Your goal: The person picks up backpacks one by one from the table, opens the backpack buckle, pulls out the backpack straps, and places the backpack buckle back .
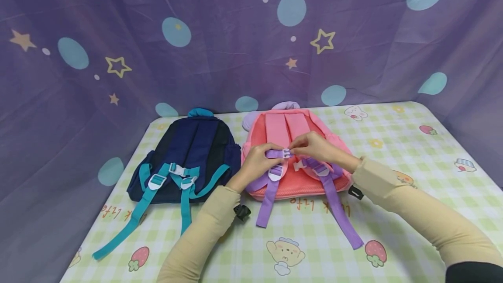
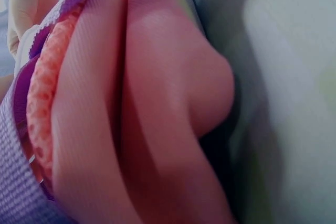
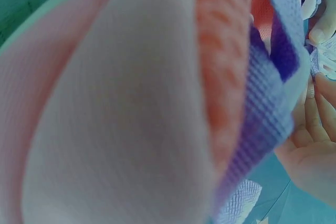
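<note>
A pink backpack [image 1: 276, 128] with purple straps lies on the table, its strap side up. Over its middle, my left hand [image 1: 257, 163] pinches a short purple strap [image 1: 273, 154] close to a pale plastic buckle [image 1: 286, 153]. From the other side, my right hand [image 1: 314, 146] pinches at the buckle's right end with thumb and fingertips. Just below it, a second pale buckle piece [image 1: 299, 165] hangs by the right shoulder strap. Pink fabric [image 2: 157, 77] fills much of the left wrist view. Fingers and a hand [image 3: 310, 161] show at the right wrist view's edge.
A dark blue backpack [image 1: 188, 143] with teal straps [image 1: 141, 213] lies to the left, close beside the pink one. Two loose purple strap ends [image 1: 339, 217] trail toward the front. A green checked cloth [image 1: 424, 165] covers the table; a purple curtain [image 1: 235, 64] hangs behind.
</note>
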Motion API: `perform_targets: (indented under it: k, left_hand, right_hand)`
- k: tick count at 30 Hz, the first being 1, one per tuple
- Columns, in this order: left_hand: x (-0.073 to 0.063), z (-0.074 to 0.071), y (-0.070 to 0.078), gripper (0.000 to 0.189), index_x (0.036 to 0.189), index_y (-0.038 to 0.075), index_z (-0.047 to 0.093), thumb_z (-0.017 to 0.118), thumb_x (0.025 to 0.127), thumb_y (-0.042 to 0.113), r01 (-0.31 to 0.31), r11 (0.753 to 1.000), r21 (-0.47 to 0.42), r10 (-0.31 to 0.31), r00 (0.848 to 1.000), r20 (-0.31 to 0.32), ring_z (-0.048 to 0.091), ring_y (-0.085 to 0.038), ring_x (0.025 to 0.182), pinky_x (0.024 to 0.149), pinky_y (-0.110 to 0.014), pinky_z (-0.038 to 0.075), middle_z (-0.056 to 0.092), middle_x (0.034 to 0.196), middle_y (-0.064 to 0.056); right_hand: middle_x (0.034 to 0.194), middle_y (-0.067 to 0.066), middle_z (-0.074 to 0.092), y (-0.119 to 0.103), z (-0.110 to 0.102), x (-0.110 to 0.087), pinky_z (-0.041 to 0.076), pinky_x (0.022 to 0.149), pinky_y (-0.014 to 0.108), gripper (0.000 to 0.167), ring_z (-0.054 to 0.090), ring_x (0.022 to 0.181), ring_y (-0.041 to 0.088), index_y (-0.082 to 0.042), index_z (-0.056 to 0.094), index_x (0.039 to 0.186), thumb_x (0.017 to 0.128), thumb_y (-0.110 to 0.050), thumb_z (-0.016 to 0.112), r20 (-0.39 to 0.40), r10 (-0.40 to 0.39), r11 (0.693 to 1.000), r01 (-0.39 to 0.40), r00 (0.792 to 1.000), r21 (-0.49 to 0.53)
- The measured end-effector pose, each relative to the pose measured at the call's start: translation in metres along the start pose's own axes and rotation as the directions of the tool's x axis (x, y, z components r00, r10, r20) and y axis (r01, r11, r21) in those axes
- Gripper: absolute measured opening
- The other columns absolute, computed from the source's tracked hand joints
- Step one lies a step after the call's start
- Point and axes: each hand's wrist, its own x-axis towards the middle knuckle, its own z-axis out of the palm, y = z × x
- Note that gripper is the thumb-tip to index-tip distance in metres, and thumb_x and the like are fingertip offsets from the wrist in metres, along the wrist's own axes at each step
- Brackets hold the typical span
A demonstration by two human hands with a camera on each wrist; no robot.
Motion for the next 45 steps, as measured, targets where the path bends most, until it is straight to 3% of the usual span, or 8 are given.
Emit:
perform_targets:
  k: [8, 14, 24, 28, 32, 40, 45]
  left_hand:
    - [-0.001, 0.000, 0.001, 0.026, 0.105, -0.005, 0.071, 0.078, 0.081, 0.002, 0.018, 1.000, -0.012, -0.018, 1.000, 0.001, 0.069, -0.026, 0.092, 0.082, -0.032, 0.055, 0.072, 0.101, -0.017]
    - [0.000, 0.000, 0.002, 0.028, 0.106, -0.005, 0.071, 0.078, 0.081, 0.005, 0.024, 1.000, -0.003, -0.024, 1.000, 0.004, 0.069, -0.026, 0.093, 0.083, -0.033, 0.055, 0.071, 0.102, -0.017]
    - [0.000, 0.002, 0.001, 0.028, 0.106, -0.005, 0.071, 0.079, 0.081, 0.005, -0.010, 0.999, 0.051, 0.010, 1.000, 0.005, 0.068, -0.027, 0.096, 0.084, -0.033, 0.054, 0.071, 0.102, -0.016]
    - [0.000, 0.000, 0.001, 0.027, 0.105, -0.004, 0.070, 0.078, 0.082, 0.007, -0.007, 0.999, 0.052, 0.006, 1.000, 0.019, 0.068, -0.026, 0.094, 0.083, -0.032, 0.054, 0.071, 0.101, -0.015]
    - [0.000, -0.001, 0.002, 0.026, 0.104, -0.003, 0.070, 0.078, 0.082, 0.009, 0.015, 0.999, 0.036, -0.016, 0.999, 0.028, 0.067, -0.025, 0.093, 0.082, -0.032, 0.054, 0.072, 0.099, -0.014]
    - [0.002, -0.002, 0.004, 0.014, 0.094, -0.002, 0.068, 0.073, 0.087, 0.008, 0.053, 0.997, 0.049, -0.052, 0.998, -0.021, 0.067, -0.027, 0.092, 0.084, -0.038, 0.053, 0.071, 0.092, -0.014]
    - [0.003, -0.002, 0.008, 0.013, 0.090, -0.002, 0.066, 0.072, 0.087, 0.009, 0.093, 0.994, 0.064, -0.093, 0.996, -0.006, 0.067, -0.025, 0.086, 0.081, -0.035, 0.053, 0.070, 0.087, -0.012]
  right_hand:
    - [0.083, 0.015, 0.068, -0.001, 0.000, -0.002, 0.047, 0.064, 0.022, 0.018, 0.060, 0.071, 0.022, 0.008, 0.070, 0.103, 0.096, -0.006, 0.059, -0.016, 0.006, 1.000, -0.006, 1.000, 0.012]
    - [0.085, 0.010, 0.069, -0.003, 0.002, -0.003, 0.049, 0.066, 0.023, 0.021, 0.061, 0.073, 0.021, 0.005, 0.071, 0.100, 0.096, -0.012, 0.060, -0.025, 0.028, 1.000, -0.028, 0.999, -0.005]
    - [0.075, 0.007, 0.066, -0.008, 0.008, 0.000, 0.045, 0.058, 0.023, 0.016, 0.056, 0.065, 0.015, 0.004, 0.072, 0.093, 0.092, -0.011, 0.065, -0.033, 0.032, 0.999, -0.033, 0.999, -0.031]
    - [0.076, 0.011, 0.066, -0.008, 0.010, 0.000, 0.045, 0.059, 0.023, 0.014, 0.057, 0.066, 0.019, 0.004, 0.071, 0.092, 0.092, -0.008, 0.063, -0.030, 0.025, 0.999, -0.026, 0.999, -0.025]
    - [0.075, 0.011, 0.066, -0.006, 0.011, 0.001, 0.045, 0.060, 0.023, 0.014, 0.058, 0.067, 0.022, 0.005, 0.071, 0.091, 0.092, -0.006, 0.062, -0.029, 0.024, 1.000, -0.025, 0.999, -0.016]
    - [0.075, 0.010, 0.066, -0.005, 0.011, 0.000, 0.046, 0.062, 0.023, 0.014, 0.059, 0.068, 0.021, 0.006, 0.070, 0.092, 0.093, -0.005, 0.061, -0.028, 0.014, 1.000, -0.014, 1.000, -0.015]
    - [0.075, 0.012, 0.066, -0.004, 0.011, 0.000, 0.045, 0.061, 0.022, 0.013, 0.059, 0.068, 0.023, 0.007, 0.070, 0.093, 0.092, -0.003, 0.061, -0.028, 0.016, 1.000, -0.016, 0.999, -0.010]
